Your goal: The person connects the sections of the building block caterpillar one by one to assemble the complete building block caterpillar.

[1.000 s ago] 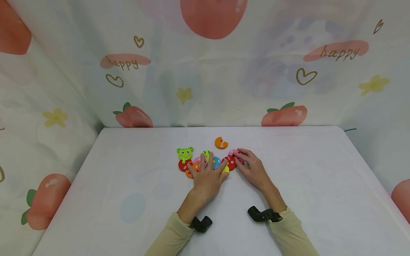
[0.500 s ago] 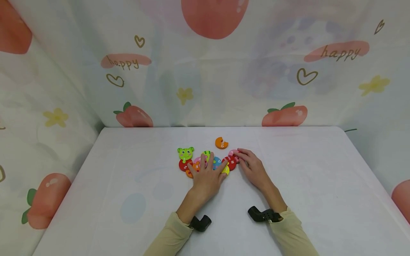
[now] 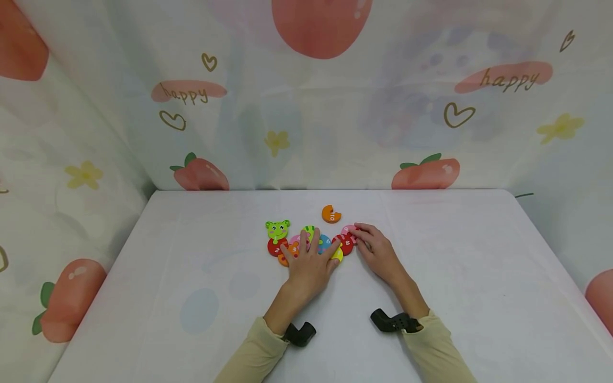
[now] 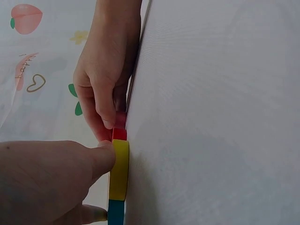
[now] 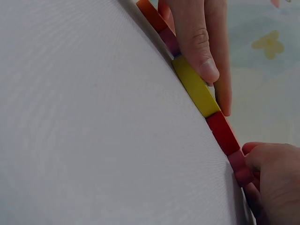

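Note:
Flat numbered puzzle pieces lie joined in a wavy caterpillar on the table, with a green smiling head piece [image 3: 278, 230] at the left end and a red piece [image 3: 275, 248] below it. My left hand [image 3: 308, 268] rests over the middle pieces with its fingers spread and straight, hiding parts of them. Its thumb lies by the yellow piece [image 4: 120, 171]. My right hand [image 3: 381, 258] pinches the pink piece [image 3: 348, 229] at the right end, beside the red piece [image 3: 346, 244], between thumb and fingers. In the right wrist view the thumb lies against the pink piece's edge [image 5: 240, 168].
A loose orange piece [image 3: 331, 214] marked 10 lies behind the row, apart from it. The white-covered table [image 3: 191, 223] meets a printed curtain [image 3: 325, 117] at its back edge. A black camera band sits on each wrist.
The right thumb has drawn in slightly toward the pink end piece. The left hand stays spread over the row, and the loose orange piece keeps its place.

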Tool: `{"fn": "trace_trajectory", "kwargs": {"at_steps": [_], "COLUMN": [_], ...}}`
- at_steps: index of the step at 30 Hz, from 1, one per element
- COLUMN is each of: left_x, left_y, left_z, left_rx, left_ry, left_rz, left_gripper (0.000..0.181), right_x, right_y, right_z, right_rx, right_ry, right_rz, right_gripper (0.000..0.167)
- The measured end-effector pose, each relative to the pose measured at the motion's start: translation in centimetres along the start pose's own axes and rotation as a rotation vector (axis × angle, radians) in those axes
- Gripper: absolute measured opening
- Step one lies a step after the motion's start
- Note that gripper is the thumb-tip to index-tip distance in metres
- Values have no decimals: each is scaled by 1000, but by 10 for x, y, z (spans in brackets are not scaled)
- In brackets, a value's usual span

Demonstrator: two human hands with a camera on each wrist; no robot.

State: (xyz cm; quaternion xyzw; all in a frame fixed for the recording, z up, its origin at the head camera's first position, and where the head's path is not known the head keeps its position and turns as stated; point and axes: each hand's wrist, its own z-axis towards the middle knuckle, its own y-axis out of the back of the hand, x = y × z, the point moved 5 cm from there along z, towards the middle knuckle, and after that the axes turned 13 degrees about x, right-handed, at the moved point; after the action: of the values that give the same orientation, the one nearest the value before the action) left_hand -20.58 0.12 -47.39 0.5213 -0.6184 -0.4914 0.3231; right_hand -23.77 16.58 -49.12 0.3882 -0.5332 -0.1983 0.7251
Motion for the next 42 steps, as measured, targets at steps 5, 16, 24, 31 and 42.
{"fn": "trace_trajectory", "kwargs": {"at_steps": [5, 16, 24, 31, 42], "left_x": [0, 0, 7, 9, 5], "left_y": [0, -1, 2, 5, 0], "left_z": [-1, 0, -3, -6, -3], "left_rx": [0, 16, 43, 37, 16], "left_ry": [-2, 1, 20, 27, 55], "left_rz": [-8, -18, -22, -40, -16], "left_gripper": [55, 56, 58, 59, 59], "right_x": [0, 0, -1, -2, -2], "right_y": [0, 0, -1, -1, -1], "right_z": [0, 0, -1, -1, 0], "right_rx": [-9, -13, 9, 37, 22], "right_ry": [-7, -18, -42, -69, -58], "right_rz": [8, 17, 37, 38, 37], "right_gripper": [34, 34, 33, 35, 33]}}
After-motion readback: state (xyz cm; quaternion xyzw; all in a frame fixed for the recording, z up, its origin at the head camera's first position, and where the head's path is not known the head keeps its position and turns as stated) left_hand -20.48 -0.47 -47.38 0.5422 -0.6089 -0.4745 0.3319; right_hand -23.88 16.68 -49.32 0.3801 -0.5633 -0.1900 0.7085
